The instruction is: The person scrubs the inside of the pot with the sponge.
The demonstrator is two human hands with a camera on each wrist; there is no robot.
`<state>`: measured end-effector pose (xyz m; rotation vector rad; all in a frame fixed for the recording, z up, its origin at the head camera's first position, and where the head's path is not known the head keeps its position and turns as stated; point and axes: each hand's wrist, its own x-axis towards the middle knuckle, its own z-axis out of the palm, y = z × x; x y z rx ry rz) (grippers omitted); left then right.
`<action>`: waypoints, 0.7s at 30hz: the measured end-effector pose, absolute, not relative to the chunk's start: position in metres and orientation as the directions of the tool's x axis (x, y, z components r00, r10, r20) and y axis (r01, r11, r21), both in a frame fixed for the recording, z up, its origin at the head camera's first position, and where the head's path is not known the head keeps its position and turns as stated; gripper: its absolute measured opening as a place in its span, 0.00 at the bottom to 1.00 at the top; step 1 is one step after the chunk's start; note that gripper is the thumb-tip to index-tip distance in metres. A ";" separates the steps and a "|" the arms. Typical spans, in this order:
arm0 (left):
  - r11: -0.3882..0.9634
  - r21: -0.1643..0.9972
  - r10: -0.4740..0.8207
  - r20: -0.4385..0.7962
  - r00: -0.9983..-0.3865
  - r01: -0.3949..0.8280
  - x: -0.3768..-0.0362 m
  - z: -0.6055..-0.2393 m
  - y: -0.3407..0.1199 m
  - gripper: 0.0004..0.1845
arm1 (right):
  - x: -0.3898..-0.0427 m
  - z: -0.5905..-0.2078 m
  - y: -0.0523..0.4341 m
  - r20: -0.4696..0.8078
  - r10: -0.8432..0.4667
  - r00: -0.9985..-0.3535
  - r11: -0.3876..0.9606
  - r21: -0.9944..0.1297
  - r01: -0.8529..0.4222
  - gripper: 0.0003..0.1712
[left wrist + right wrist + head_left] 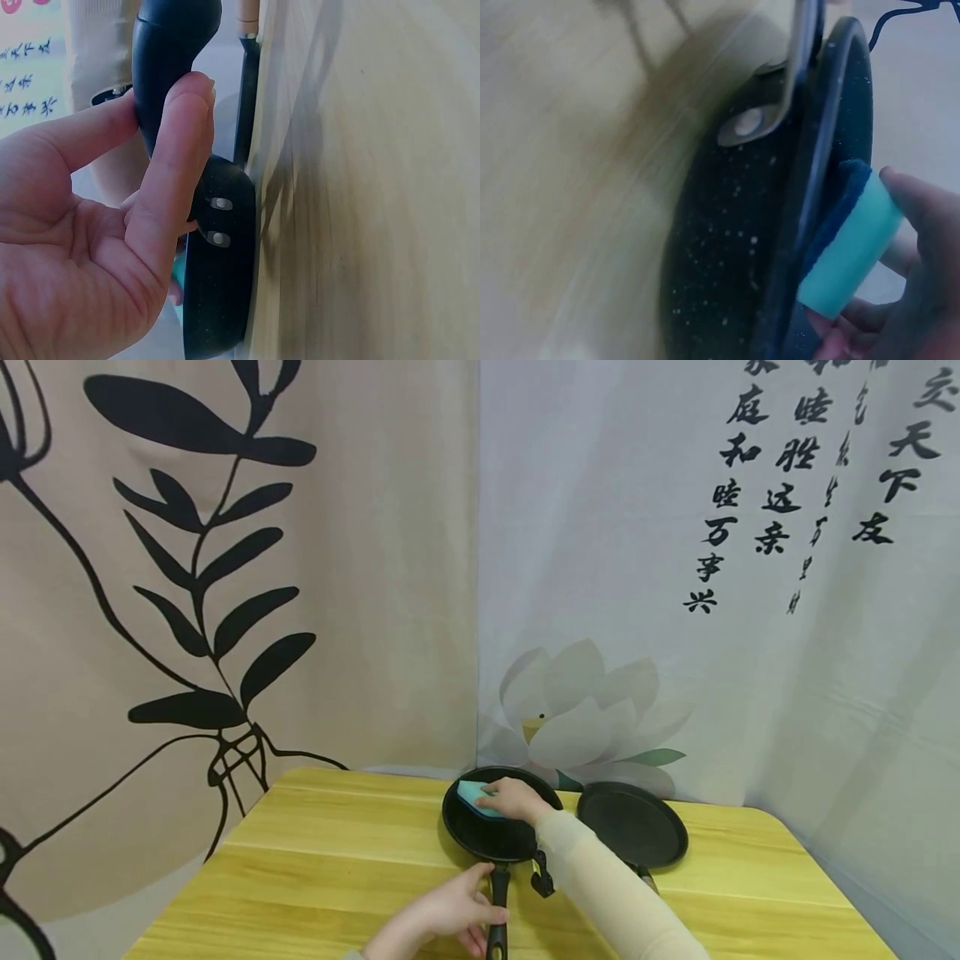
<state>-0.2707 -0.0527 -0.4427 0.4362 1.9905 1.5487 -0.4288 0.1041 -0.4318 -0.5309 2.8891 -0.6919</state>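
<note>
A deep black frying pan (487,843) sits near the table's back edge, its handle (498,893) pointing toward me. My left hand (457,910) grips that handle between thumb and fingers; the left wrist view shows the pan's riveted side (221,300) beyond the hand (112,225). Over the inside of the pan, my right hand (517,799) holds a turquoise sponge (476,797) with a dark blue scouring side. In the right wrist view the sponge (855,240) is pinched by the thumb and fingers, its dark side facing the pan's inner wall.
A flat black pan (632,824) lies right of the frying pan, its handle partly behind my right sleeve (607,885). The wooden table (337,843) ends at a printed curtain (390,610) along the back. A black strap-like item (542,875) hangs by the right wrist.
</note>
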 end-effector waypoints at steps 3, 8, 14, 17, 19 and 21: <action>0.269 0.959 0.575 -0.235 -0.784 -0.090 -0.270 -0.443 -0.052 0.40 | -0.429 -0.431 0.105 -0.034 -0.350 -0.936 0.852 -0.427 -0.303 0.26; 0.257 0.962 0.575 -0.231 -0.785 -0.094 -0.270 -0.442 -0.052 0.40 | -0.428 -0.429 0.106 -0.036 -0.337 -0.941 0.877 -0.377 -0.299 0.26; 0.246 0.965 0.566 -0.217 -0.795 -0.089 -0.268 -0.443 -0.051 0.40 | -0.428 -0.422 0.109 -0.082 -0.329 -0.941 0.904 -0.316 -0.289 0.27; 0.249 0.964 0.559 -0.218 -0.800 -0.088 -0.267 -0.443 -0.051 0.40 | -0.430 -0.419 0.110 -0.102 -0.319 -0.942 0.918 -0.281 -0.280 0.27; 0.252 0.964 0.557 -0.220 -0.801 -0.089 -0.267 -0.442 -0.051 0.39 | -0.431 -0.417 0.112 -0.112 -0.315 -0.943 0.924 -0.261 -0.278 0.28; 0.252 0.964 0.556 -0.220 -0.801 -0.090 -0.266 -0.441 -0.051 0.39 | -0.433 -0.416 0.114 -0.120 -0.313 -0.942 0.926 -0.257 -0.276 0.28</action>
